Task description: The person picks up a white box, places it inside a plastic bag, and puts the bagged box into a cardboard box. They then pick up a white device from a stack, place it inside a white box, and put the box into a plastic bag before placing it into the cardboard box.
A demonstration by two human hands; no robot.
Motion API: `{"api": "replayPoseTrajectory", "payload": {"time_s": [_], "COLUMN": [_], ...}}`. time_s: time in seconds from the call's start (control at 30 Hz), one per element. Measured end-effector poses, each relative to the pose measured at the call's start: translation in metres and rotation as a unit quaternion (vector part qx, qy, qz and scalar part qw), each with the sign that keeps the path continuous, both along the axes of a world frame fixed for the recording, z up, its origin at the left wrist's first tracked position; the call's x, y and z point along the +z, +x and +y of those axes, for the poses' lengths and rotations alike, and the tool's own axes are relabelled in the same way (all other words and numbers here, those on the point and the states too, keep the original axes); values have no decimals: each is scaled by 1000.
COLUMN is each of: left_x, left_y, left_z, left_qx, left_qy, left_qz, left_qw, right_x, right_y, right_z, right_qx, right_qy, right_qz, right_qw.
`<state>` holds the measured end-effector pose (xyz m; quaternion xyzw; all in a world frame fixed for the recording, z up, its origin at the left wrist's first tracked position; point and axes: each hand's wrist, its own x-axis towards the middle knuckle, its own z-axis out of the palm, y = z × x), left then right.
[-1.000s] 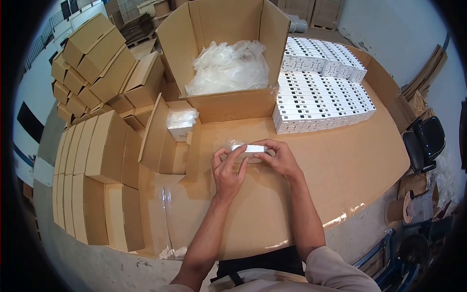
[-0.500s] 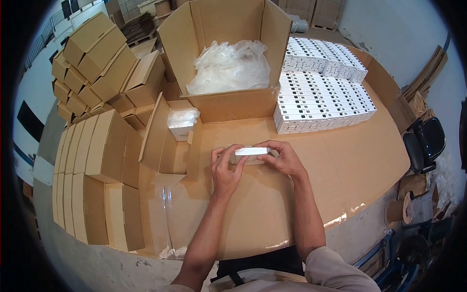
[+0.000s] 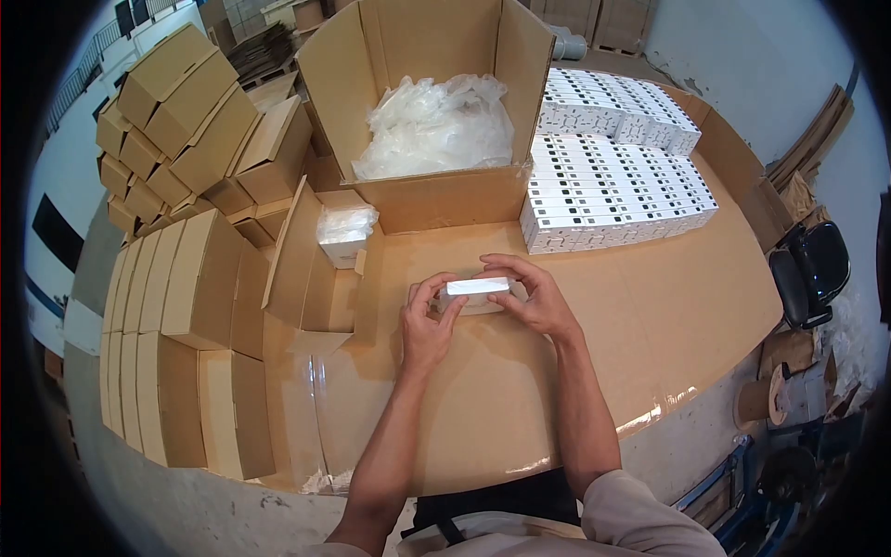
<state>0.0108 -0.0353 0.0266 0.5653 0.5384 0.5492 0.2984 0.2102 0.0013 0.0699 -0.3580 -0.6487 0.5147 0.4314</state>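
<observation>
A small white box with clear plastic wrap around it is held over the cardboard-covered table. My left hand grips its left end, thumb in front and fingers behind. At the right end, my right hand presses its thumb to the box, with the index finger raised and bent above it. Left of my hands stands an open cardboard carton, its long side facing me partly folded out. Inside its far end sit plastic-wrapped white boxes.
A big open carton at the back holds a heap of clear plastic bags. Rows of white printed boxes are stacked at the right. Brown cartons pile up on the left. A black chair stands beyond the right edge.
My right hand's fingers have lifted and shifted slightly at the box's right end. The box stays between both hands, almost in the same place.
</observation>
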Motion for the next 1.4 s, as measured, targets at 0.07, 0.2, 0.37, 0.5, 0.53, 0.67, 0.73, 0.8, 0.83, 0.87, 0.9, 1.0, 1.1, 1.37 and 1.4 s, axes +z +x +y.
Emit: {"api": "replayPoseTrajectory", "payload": {"time_s": [0.07, 0.2, 0.37, 0.5, 0.53, 0.67, 0.73, 0.8, 0.83, 0.87, 0.9, 1.0, 1.1, 1.37, 1.4], "left_x": [-1, -9, -7, -10, -13, -13, -14, -9, -5, -1, 3, 12, 21, 12, 11], "left_y": [0, 1, 1, -2, -3, -11, -19, -26, -28, -30, -32, -35, -40, -44, -45], "left_z": [0, 1, -15, -31, -36, -70, -89, -110, -121, -132, -144, -173, -196, -205, -205], "left_qx": [-7, -20, 24, 55, 54, 32, 13, -18, -34, -43, -54, -60, -57, -42, -40], "left_qy": [-14, -10, 3, 4, -2, -1, 1, -4, -6, -20, -33, -69, -88, -79, -76], "left_qz": [-4, -31, 18, 70, 78, 147, 219, 240, 250, 269, 289, 326, 352, 344, 340], "left_qw": [1000, 999, 1000, 996, 995, 989, 976, 971, 968, 962, 955, 941, 930, 935, 936], "right_x": [-1, -11, -16, -6, -1, 9, 11, 13, 13, 13, 12, 15, 22, 42, 37], "right_y": [1, 3, 6, 2, 3, 0, -2, -4, -5, -8, -10, -23, -40, -111, -119], "right_z": [1, 5, 5, 0, -1, -5, -6, -6, -6, -5, -3, 6, 18, 52, 56], "right_qx": [-7, -29, -61, -57, -54, -36, -43, -42, -41, -45, -49, -72, -96, -70, -61], "right_qy": [4, 65, 110, 101, 104, 176, 178, 179, 179, 183, 186, 220, 246, 205, 192], "right_qz": [-12, -58, -113, -118, -136, -197, -218, -211, -208, -201, -193, -166, -135, 13, 28], "right_qw": [1000, 996, 986, 986, 984, 964, 959, 960, 961, 961, 962, 959, 955, 976, 979]}}
